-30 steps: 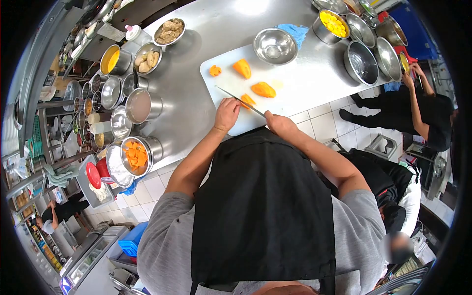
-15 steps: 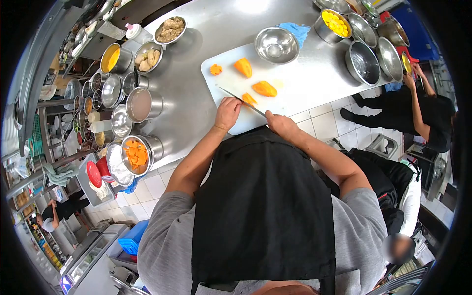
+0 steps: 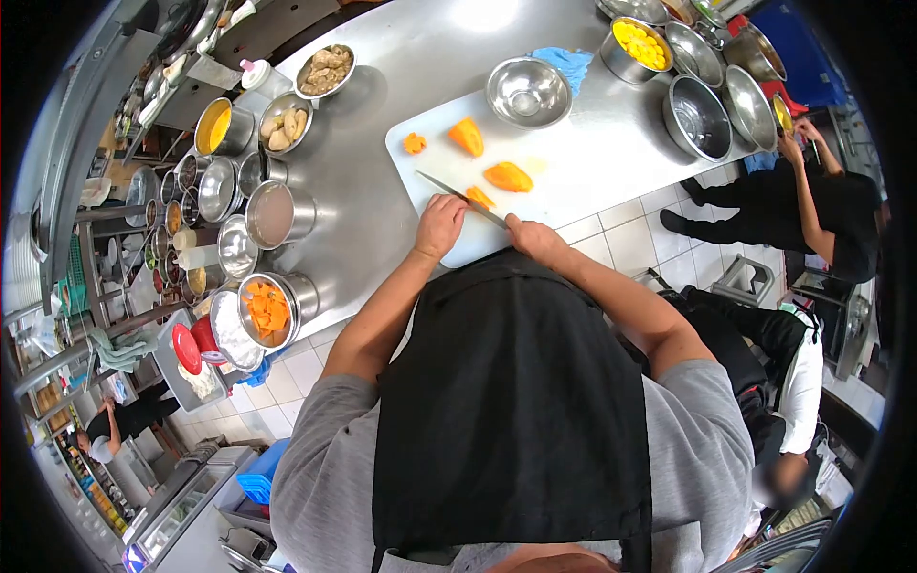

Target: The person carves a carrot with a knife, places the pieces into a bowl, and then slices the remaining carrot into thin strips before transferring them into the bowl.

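A large white cutting board [image 3: 420,134] lies before me with chunks of orange vegetable on it, which look like peeled carrot. My right hand [image 3: 537,239] is closed around the handle of a kitchen knife [image 3: 441,184], whose blade points up and left across the board. Against a small carrot piece [image 3: 479,197] beside the blade, my left hand [image 3: 440,225] has its fingers curled; its fingertips are partly hidden. Farther up lie two bigger carrot chunks, one in the middle [image 3: 508,177] and one higher [image 3: 467,137], plus a small trimmed end [image 3: 415,143].
An empty steel bowl [image 3: 528,93] overlaps the board's far edge, beside a blue cloth [image 3: 567,67]. Steel pots and bowls crowd the left, one with orange pieces [image 3: 267,310]. More bowls [image 3: 700,119] stand right, near a co-worker in black [image 3: 845,224].
The view has shifted slightly, so the board and bowls sit a little farther left. Both hands keep nearly the same pose on the knife and carrot piece.
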The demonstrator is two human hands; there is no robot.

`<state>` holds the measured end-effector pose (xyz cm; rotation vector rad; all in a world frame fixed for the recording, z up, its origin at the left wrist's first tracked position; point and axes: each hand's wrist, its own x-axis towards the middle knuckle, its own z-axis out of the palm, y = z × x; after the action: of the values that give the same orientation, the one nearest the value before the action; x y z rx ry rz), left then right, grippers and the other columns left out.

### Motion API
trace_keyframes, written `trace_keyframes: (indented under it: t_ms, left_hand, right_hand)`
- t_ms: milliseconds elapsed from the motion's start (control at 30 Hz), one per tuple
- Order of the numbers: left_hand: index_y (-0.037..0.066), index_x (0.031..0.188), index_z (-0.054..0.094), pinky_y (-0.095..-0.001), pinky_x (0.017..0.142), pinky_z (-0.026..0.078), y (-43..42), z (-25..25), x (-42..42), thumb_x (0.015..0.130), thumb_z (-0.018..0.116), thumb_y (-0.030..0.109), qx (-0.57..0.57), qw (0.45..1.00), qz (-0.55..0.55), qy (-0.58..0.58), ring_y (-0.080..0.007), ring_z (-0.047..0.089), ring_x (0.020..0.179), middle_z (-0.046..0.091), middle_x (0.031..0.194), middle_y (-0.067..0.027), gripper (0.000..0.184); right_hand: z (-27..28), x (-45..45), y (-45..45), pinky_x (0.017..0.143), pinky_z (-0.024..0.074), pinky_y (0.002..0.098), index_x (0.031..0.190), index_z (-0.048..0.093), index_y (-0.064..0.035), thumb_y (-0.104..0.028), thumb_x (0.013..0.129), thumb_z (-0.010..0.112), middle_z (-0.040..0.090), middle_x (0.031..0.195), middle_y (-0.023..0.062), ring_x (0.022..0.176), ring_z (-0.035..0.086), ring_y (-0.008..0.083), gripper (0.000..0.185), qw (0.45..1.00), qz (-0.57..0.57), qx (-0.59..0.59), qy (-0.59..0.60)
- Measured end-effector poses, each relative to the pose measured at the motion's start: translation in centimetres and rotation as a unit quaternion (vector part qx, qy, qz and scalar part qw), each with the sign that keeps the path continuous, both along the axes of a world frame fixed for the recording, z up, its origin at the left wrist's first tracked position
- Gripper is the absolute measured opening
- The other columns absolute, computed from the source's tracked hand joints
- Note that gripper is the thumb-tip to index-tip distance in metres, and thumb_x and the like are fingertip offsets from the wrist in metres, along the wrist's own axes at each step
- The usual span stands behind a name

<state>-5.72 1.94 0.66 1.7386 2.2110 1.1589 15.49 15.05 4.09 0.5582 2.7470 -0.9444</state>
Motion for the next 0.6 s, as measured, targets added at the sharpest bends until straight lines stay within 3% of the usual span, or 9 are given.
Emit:
trace_keyframes:
  t_ms: [200,267,400,600]
  left_hand:
    - [0.003,0.095,0.068,-0.0419,0.089,0.051,-0.2,0.2,0.1,0.086,0.069,0.004,-0.014,1.000,-0.014,-0.002,-0.0323,0.061,0.096,0.068,0.097,-0.0104,0.009]
    - [0.004,0.100,0.067,-0.0426,0.090,0.050,-1.2,0.4,0.0,0.084,0.070,0.005,-0.020,0.996,0.030,-0.079,-0.0330,0.060,0.100,0.067,0.104,-0.0116,0.016]
    - [0.006,0.105,0.066,-0.0446,0.093,0.048,-3.2,4.5,0.9,0.082,0.072,0.007,0.021,0.996,0.075,-0.036,-0.0353,0.058,0.104,0.063,0.115,-0.0136,0.024]
    - [0.012,0.129,0.062,-0.0491,0.108,0.039,-1.7,8.8,2.1,0.082,0.075,0.018,0.031,0.998,-0.041,0.045,-0.0377,0.048,0.128,0.054,0.137,-0.0148,0.049]
  right_hand:
    - [1.4,-0.2,-0.3,0.070,0.0539,0.0553,0.108,0.047,-0.0010,-0.016,0.097,0.055,0.067,0.080,0.0252,0.077,0.067,0.0451,0.020,0.997,-0.069,-0.002,0.038]
    - [2.5,0.6,-0.2,0.073,0.0541,0.0544,0.114,0.050,-0.0037,-0.016,0.095,0.058,0.067,0.090,0.0253,0.081,0.067,0.0440,0.024,0.992,-0.102,0.003,0.071]
    - [6.1,2.0,0.4,0.077,0.0543,0.0525,0.119,0.053,-0.0078,-0.016,0.092,0.061,0.066,0.100,0.0250,0.086,0.067,0.0434,0.030,0.989,-0.124,-0.032,0.074]
    - [8.7,1.9,1.5,0.079,0.0545,0.0509,0.117,0.057,-0.0085,-0.016,0.088,0.064,0.064,0.100,0.0242,0.087,0.066,0.0436,0.031,0.983,-0.163,-0.019,0.079]
